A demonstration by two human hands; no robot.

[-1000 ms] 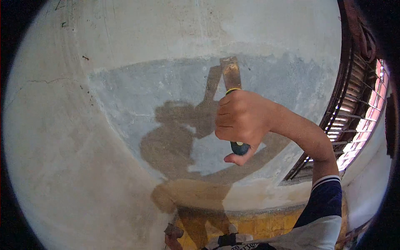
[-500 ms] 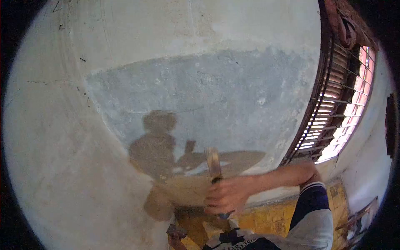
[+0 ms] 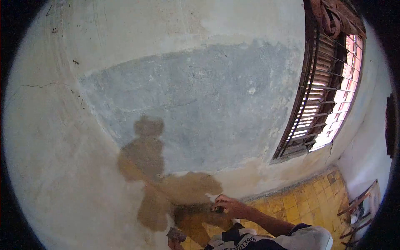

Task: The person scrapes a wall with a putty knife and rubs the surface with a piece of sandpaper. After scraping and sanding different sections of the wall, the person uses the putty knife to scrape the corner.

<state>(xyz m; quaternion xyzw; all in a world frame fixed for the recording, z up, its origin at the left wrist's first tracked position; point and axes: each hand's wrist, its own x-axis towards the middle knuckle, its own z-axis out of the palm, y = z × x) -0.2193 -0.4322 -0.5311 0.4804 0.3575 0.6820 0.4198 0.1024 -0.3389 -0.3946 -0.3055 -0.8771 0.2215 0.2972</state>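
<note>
My right hand point(image 3: 223, 203) is closed round the dark handle point(image 3: 218, 209) of what looks like a scraper, low in front of the wall point(image 3: 196, 100). Its blade is hardly visible now. At the bottom edge my left hand point(image 3: 175, 245) grips a grey, flat, squarish piece point(image 3: 177, 234); its exact kind does not show. The wall bears a large grey patch with a rough, scuffed surface and paler plaster around it. Neither hand visibly touches the patch.
A barred, louvred window point(image 3: 321, 96) stands at the right, with a brown cloth point(image 3: 333, 18) bunched above it. Yellow tiles point(image 3: 287, 204) cover the floor below. A wooden frame-like object point(image 3: 360, 212) is at the lower right. My shadow point(image 3: 143, 154) falls on the wall.
My right hand has dropped and drawn back from the wall, the elbow lowering with it. The tool's upright blade no longer shows. The view has shifted slightly; my left hand stays low.
</note>
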